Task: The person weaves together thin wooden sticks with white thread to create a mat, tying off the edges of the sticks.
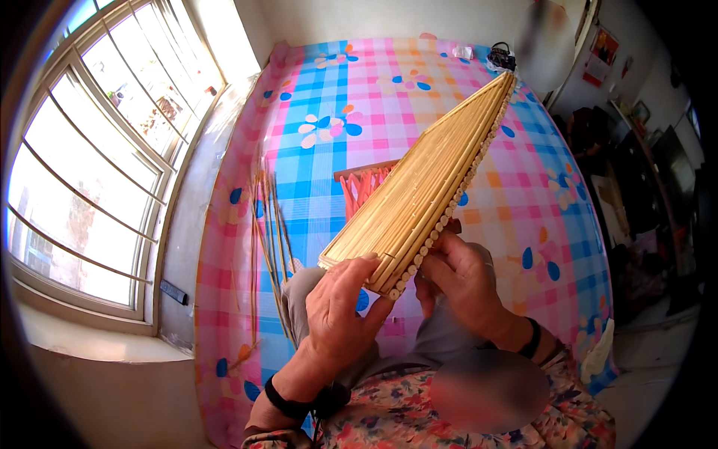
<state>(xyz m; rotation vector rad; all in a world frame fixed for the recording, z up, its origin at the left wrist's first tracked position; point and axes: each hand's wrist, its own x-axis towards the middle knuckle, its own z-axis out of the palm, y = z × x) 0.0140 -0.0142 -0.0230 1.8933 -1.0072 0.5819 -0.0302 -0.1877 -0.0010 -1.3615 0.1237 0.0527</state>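
Observation:
A long, flat panel of pale yellow reeds (411, 202) tilts up across my lap, its pointed far end raised to the right. Round cut reed ends run in a row along its right edge. My left hand (340, 310) grips the near left corner, thumb and fingers closed about it. At the near part of the right edge, my right hand (467, 288) has its fingers bent against the row of reed ends. Some of those fingertips are hidden behind the panel. A low stool with red strapping (359, 191) stands partly covered beyond it.
Several loose thin stalks (271, 224) lie to the left, beside my knee. A checked, flowered sheet (321, 179) spreads under everything. A barred window (97, 172) is at the left, with a dark remote control (173, 292) on its sill. A dark object (500, 56) sits at the far edge.

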